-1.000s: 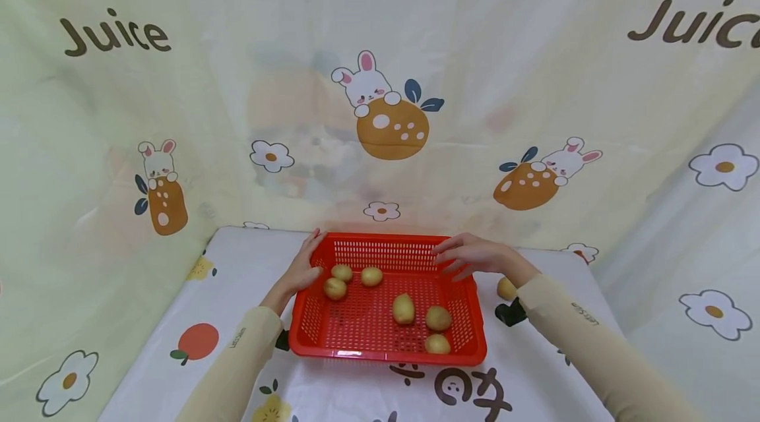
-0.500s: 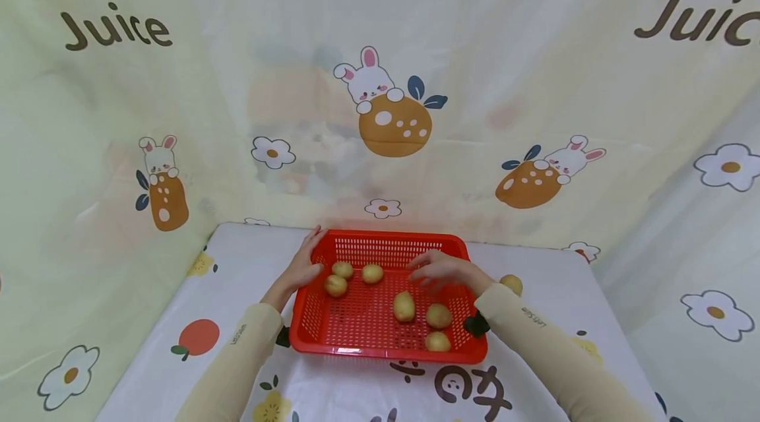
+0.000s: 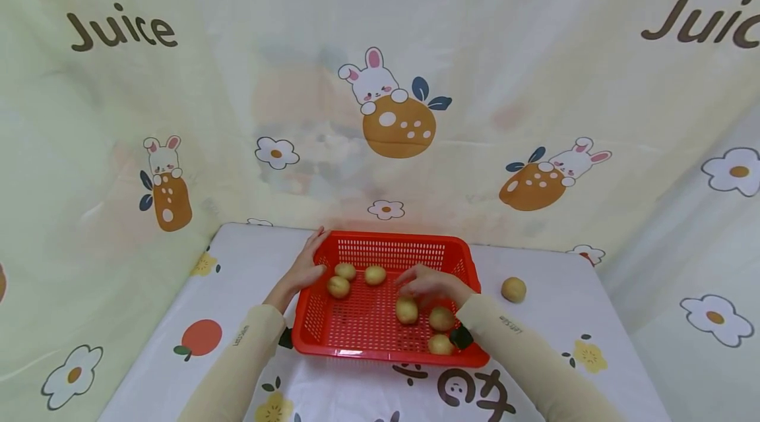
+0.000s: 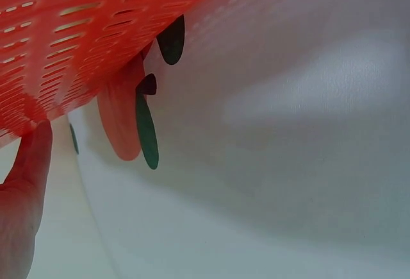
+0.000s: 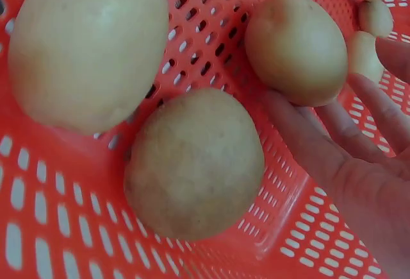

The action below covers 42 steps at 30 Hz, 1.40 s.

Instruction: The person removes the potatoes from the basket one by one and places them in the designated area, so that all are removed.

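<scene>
A red plastic basket (image 3: pixel 365 326) with slotted walls holds several potatoes. My left hand (image 3: pixel 299 271) rests along its left rim, fingers extended toward the far corner. In the left wrist view, a finger (image 4: pixel 37 154) touches the basket's outer wall. My right hand (image 3: pixel 430 283) is inside the basket, above and behind the middle potato (image 3: pixel 406 311). The right wrist view shows that hand (image 5: pixel 365 170) with spread fingers beside a potato (image 5: pixel 298 48), its fingertips at the potato's underside. Two more potatoes, a browner one (image 5: pixel 195 163) and a paler one (image 5: pixel 90 48), lie nearer the wrist.
One potato (image 3: pixel 513 289) lies on the white printed tablecloth (image 3: pixel 540 270), right of the basket. Three potatoes, including one (image 3: pixel 375 275), sit in the basket's far left part. A printed curtain (image 3: pixel 320 191) stands behind and at both sides.
My right hand has moved left and down from the basket's right rim to the middle potato. The potato right of the basket has come into full view. My left hand stays at the rim.
</scene>
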Each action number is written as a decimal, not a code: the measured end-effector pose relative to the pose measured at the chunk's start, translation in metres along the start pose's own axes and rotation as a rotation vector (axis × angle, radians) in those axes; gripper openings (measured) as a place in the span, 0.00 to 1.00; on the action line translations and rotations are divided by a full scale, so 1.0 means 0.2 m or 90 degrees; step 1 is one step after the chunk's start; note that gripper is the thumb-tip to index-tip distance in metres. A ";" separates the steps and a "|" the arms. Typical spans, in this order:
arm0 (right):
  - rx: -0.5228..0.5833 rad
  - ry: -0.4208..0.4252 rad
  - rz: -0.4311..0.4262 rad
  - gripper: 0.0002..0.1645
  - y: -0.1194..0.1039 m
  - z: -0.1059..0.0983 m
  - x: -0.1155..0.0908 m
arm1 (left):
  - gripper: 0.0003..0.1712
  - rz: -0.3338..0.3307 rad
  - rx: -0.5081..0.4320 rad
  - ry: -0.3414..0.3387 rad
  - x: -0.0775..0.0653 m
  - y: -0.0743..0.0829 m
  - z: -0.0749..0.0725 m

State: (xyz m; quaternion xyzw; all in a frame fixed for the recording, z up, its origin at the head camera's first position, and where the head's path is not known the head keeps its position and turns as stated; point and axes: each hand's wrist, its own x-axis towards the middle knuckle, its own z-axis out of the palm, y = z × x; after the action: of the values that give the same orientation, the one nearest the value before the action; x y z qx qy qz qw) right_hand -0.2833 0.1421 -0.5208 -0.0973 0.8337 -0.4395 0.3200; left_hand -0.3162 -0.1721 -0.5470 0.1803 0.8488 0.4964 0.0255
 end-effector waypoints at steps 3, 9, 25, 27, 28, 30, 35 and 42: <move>0.008 -0.002 0.012 0.26 0.00 0.02 -0.01 | 0.49 0.004 -0.003 0.000 0.00 0.00 0.00; 0.007 -0.002 0.033 0.25 0.00 0.03 -0.02 | 0.49 -0.001 -0.001 0.002 0.00 0.01 0.01; 0.008 -0.004 0.011 0.23 0.04 -0.02 -0.03 | 0.48 -0.009 0.004 -0.001 -0.01 0.02 0.02; 0.020 -0.002 0.007 0.24 0.04 -0.04 -0.04 | 0.48 -0.011 0.002 0.001 -0.01 0.02 0.01; 0.024 0.001 0.006 0.24 0.03 -0.05 -0.05 | 0.48 -0.012 0.002 0.002 -0.01 0.02 0.01; 0.031 0.006 0.003 0.24 0.03 -0.08 -0.05 | 0.48 -0.015 0.002 0.003 -0.01 0.01 0.01; 0.049 0.010 0.002 0.23 0.01 -0.16 -0.08 | 0.48 -0.017 0.002 0.000 -0.02 0.05 0.00; 0.089 0.011 -0.030 0.22 -0.01 -0.28 -0.17 | 0.48 -0.016 0.009 0.002 -0.01 0.02 0.01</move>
State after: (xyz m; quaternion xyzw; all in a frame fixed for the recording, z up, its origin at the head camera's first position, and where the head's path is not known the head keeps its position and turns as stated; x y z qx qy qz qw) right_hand -0.2918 0.1925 -0.4806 -0.0907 0.8012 -0.5047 0.3084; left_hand -0.3135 -0.1695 -0.5444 0.1687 0.8547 0.4901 0.0290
